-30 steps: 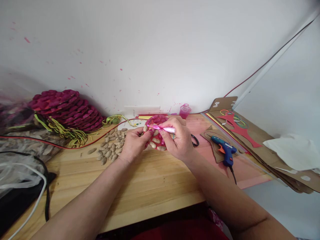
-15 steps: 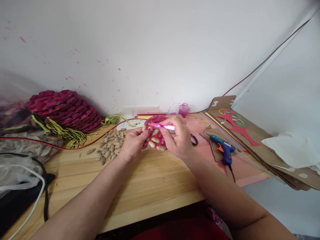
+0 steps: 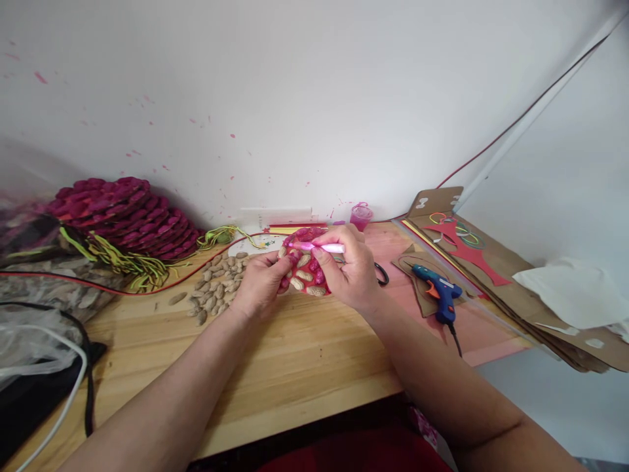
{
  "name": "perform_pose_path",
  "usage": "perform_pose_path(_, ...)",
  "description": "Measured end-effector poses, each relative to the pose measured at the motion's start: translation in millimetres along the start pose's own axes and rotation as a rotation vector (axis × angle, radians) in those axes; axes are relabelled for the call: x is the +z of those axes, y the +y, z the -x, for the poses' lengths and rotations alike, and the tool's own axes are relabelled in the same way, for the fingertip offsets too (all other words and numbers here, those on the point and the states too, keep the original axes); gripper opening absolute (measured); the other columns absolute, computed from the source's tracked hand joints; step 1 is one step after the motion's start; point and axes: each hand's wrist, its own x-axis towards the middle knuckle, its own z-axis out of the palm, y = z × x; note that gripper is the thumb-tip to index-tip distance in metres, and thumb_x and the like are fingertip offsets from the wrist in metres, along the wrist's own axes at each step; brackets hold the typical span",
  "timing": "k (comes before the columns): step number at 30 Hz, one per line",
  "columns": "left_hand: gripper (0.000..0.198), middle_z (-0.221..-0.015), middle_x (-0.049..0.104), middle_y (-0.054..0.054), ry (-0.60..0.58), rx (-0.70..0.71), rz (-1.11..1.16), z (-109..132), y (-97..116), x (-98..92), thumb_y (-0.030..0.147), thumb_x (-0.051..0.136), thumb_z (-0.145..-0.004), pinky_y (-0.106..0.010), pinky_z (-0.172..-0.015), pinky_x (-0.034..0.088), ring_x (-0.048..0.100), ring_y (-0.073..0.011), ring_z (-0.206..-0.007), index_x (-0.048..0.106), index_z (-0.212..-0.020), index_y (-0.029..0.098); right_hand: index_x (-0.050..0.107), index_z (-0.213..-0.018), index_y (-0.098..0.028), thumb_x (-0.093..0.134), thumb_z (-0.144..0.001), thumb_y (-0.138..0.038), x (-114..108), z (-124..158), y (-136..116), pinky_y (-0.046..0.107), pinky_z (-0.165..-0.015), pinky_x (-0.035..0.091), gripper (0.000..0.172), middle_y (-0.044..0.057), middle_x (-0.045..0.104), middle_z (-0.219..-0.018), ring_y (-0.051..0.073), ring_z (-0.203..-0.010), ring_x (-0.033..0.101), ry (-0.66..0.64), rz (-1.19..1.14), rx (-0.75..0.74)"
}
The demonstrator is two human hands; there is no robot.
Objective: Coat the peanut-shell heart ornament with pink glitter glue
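My left hand (image 3: 263, 278) grips the left edge of a red piece covered with peanuts (image 3: 303, 276), held up over the table. Some of its peanuts are painted magenta, others still show their tan shells. Between the thumb and fingers of my right hand (image 3: 346, 265) is a paintbrush (image 3: 328, 248) with a white and pink handle. Its pink-stained tip points left and meets the upper left part of the piece, near my left thumb. My right hand hides part of the piece's right side.
Loose peanuts (image 3: 216, 288) lie left of my hands. A stack of magenta peanut-covered pieces (image 3: 125, 216) with yellow-green yarn (image 3: 132, 262) stands at the left. A cup of pink paint (image 3: 361, 215) is by the wall. Right are a blue glue gun (image 3: 439, 292) and cardboard (image 3: 545, 328).
The brush tip has shifted very slightly left along the piece's upper edge. Both hands keep their grip, and the view has moved a little.
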Motion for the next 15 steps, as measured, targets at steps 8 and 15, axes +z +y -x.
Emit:
perform_pose_path(8, 0.050, -0.047, 0.047, 0.005, 0.008, -0.014, 0.014, -0.7, -0.1, 0.1, 0.049, 0.095, -0.053, -0.018, -0.039, 0.019, 0.034, -0.0031, -0.039, 0.059, -0.060, 0.015, 0.064, -0.094, -0.024, 0.064, -0.096, -0.024, 0.0, -0.6, 1.9, 0.040, -0.085, 0.045, 0.002, 0.002, 0.074, -0.092, 0.020, -0.091, 0.064, -0.009, 0.013, -0.004)
perform_pose_path(15, 0.051, -0.046, 0.046, 0.006, 0.002, -0.021, 0.022, -0.4, 0.3, -0.4, 0.050, 0.096, -0.052, -0.018, -0.038, 0.020, 0.034, -0.0032, -0.038, 0.060, -0.060, 0.015, 0.064, -0.094, -0.024, 0.064, -0.096, -0.024, -1.7, -2.1, 3.3, 0.040, -0.085, 0.045, 0.003, 0.002, 0.074, -0.092, 0.021, -0.093, 0.065, -0.014, 0.021, -0.015)
